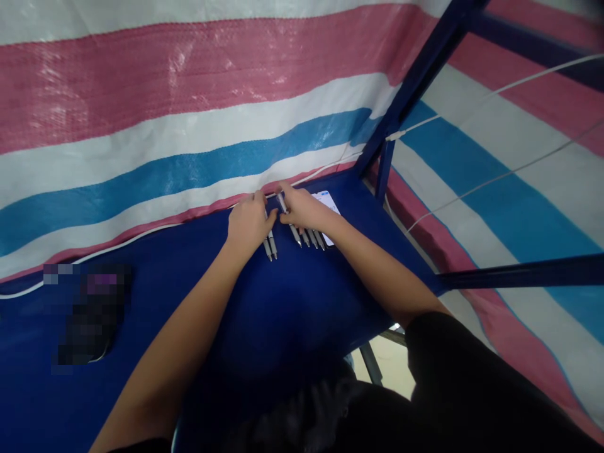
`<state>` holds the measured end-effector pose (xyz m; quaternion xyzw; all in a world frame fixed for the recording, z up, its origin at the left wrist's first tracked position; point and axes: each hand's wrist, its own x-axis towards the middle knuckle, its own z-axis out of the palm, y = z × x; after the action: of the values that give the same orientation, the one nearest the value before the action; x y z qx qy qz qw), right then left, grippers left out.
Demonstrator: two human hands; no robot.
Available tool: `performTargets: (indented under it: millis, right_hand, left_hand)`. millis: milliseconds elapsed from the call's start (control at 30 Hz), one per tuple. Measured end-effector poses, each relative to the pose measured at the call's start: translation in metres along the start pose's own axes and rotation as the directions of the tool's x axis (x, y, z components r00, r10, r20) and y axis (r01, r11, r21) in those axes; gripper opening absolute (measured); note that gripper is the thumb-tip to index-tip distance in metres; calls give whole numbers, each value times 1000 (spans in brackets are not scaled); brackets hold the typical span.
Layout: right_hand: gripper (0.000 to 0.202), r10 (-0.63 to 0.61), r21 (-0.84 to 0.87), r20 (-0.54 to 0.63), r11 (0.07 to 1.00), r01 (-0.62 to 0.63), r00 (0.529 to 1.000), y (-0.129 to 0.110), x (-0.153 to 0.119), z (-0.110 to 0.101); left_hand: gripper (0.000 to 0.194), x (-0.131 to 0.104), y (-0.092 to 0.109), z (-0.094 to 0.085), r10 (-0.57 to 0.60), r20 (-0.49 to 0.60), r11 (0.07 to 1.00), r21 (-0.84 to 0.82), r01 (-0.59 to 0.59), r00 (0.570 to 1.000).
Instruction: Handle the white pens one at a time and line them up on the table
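My left hand lies over the upper part of two grey pens, its fingers curled round them and its thumb along their right side. The tips of these pens point toward me. Just to the right, my right hand pinches another grey pen between thumb and fingers, tilted with its tip down. Under my right wrist several more pens lie side by side, their upper ends hidden by the hand. A phone with a lit white screen lies beside them, partly covered by my forearm.
The blue table meets a striped plastic sheet at its back. A white cable runs along that edge. On the left sits a dark, pixelated object. Dark blue frame bars and cords stand at the right.
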<state>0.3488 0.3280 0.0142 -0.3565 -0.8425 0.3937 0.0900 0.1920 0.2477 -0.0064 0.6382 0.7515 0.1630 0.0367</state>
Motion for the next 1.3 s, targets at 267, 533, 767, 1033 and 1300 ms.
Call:
performTargets:
  millis: [267,533,767,1033,1300]
  right_hand:
    - [54,-89,-16,-46,996,89,995,7,-2,4]
    - [68,-149,19,-38,989,149,988,22,6,9]
    - [62,-65,-32,-50,998,63,997,9,2,6]
    - [61,-129,-164,-40,979,121,991,10,2,3]
    - [48,-295,-556,-74,805,206,953,21,0,6]
  left_hand:
    - [26,-9,3,26,34,-102,997,-64,-40,994]
    - [28,-13,0,29,32,-103,999,-17,-33,994]
    - [28,-13,-4,30,-2,-109,1000,-13,1,994]
    - [23,-7,-13,38,24,-202,992,-115,-49,979]
    - [26,1,-19,39,-88,-307,861,-503,-83,948]
